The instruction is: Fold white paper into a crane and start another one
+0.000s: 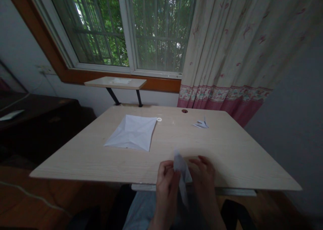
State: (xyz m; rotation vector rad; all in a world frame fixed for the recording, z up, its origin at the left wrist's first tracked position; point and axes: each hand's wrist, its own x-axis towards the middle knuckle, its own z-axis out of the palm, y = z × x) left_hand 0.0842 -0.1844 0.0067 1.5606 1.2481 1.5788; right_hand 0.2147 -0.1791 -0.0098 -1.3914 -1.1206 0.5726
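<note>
A folded piece of white paper [182, 171] stands upright at the table's front edge, its pointed tip upward and its lower end hanging below the edge. My left hand [167, 179] is closed on its left side, thumb and curled fingers pinching it. Just to the right of the paper is my right hand [205, 173], with its fingers bent and apart; whether it touches the paper I cannot tell, as the thumb side is dark and blurred. A creased square sheet of white paper [133, 132] lies flat on the left part of the table.
The pale wooden table [234, 156] carries a small folded paper shape [201, 124] at the back right and a small white ring [158, 119] by the sheet's corner. A raised shelf [101, 82] stands at the back left. Behind hang curtains [227, 55] beside a window.
</note>
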